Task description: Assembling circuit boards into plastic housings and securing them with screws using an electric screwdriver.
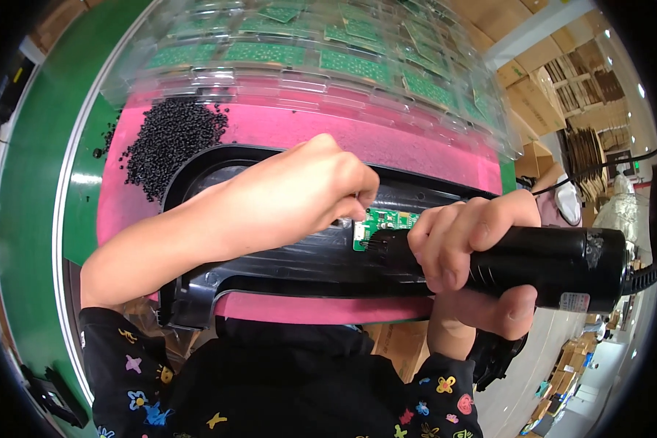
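Observation:
My left hand (pixel 310 186) reaches across a black plastic housing (pixel 299 266), with thumb and finger pinched at the left end of a green circuit board (pixel 388 217). Whatever those fingertips hold is too small or hidden to name. The board lies inside the housing, partly covered by my hands and the tool. My right hand (pixel 471 244) is wrapped round a thick black corded electric screwdriver (pixel 562 266). Its narrower front end points left over the board's lower edge; I cannot tell whether it touches.
A pile of small black pieces (pixel 175 142) lies on the pink mat (pixel 321 124) at the far left. Behind the mat stand stacked clear plastic trays (pixel 270 77) of green circuit boards. The tool's cable (pixel 642 279) leaves at the right. Cardboard boxes (pixel 536 98) stand at the back right.

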`<control>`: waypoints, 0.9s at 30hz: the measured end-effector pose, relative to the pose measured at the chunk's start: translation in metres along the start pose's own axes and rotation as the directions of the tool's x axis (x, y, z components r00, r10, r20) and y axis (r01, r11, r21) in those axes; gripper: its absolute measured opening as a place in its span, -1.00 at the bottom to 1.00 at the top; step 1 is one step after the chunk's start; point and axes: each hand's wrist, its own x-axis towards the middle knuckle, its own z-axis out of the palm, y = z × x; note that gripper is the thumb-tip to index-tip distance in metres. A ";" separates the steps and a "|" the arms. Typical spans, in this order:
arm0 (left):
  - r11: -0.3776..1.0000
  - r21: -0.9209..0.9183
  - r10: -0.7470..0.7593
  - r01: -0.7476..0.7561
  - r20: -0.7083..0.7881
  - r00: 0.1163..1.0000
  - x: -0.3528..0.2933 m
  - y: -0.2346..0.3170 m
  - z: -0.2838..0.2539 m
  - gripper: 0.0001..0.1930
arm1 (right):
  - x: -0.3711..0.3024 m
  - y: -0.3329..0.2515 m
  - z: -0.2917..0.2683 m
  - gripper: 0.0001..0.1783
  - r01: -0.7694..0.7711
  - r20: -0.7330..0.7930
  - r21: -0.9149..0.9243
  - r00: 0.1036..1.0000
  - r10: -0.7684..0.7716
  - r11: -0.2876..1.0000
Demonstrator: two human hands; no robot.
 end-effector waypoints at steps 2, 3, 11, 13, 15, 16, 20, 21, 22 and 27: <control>0.999 -0.020 -0.037 0.037 0.009 0.999 0.000 0.000 -0.002 -0.85 | 0.004 0.003 -0.004 -0.42 0.000 0.082 0.020 0.997 -0.002 1.000; 0.998 -0.037 0.039 -0.042 -0.080 0.996 0.001 -0.005 0.004 -0.85 | 0.005 0.004 -0.005 -0.43 0.001 0.151 0.031 0.989 -0.005 1.000; 0.989 -0.134 0.034 -0.054 -0.148 0.988 -0.002 0.000 0.003 -0.78 | 0.008 -0.003 0.001 -0.43 -0.234 0.146 -0.074 0.959 0.242 0.969; 0.994 -0.113 -0.004 -0.011 -0.132 0.991 -0.005 0.003 0.001 -0.75 | 0.006 0.003 0.005 -0.42 -0.175 0.129 -0.034 0.976 0.178 0.984; 0.997 -0.064 0.036 -0.046 -0.146 0.989 -0.005 0.000 0.004 -0.76 | 0.007 0.007 0.006 -0.39 -0.106 0.111 0.027 0.989 0.102 0.994; 0.997 -0.018 0.076 -0.080 -0.155 0.985 -0.005 -0.002 0.006 -0.76 | 0.007 0.007 0.005 -0.39 -0.104 0.112 0.027 0.989 0.101 0.994; 0.996 -0.016 0.082 -0.082 -0.014 0.997 -0.006 -0.002 0.009 -0.74 | 0.003 0.004 -0.001 -0.41 0.014 0.105 0.037 0.994 -0.018 0.999; 0.996 0.015 0.087 -0.088 0.036 0.996 -0.006 -0.002 0.010 -0.72 | 0.004 0.002 -0.005 -0.43 0.080 0.119 0.081 0.989 -0.089 0.994; 0.994 0.045 0.092 -0.096 0.088 0.992 -0.006 -0.001 0.010 -0.70 | 0.004 -0.001 -0.008 -0.45 0.144 0.128 0.126 0.979 -0.160 0.982; 0.945 -0.115 0.307 -0.306 -0.006 0.952 0.000 0.000 0.012 -0.67 | 0.001 -0.012 -0.017 -0.52 0.282 -0.027 0.289 0.958 -0.287 0.915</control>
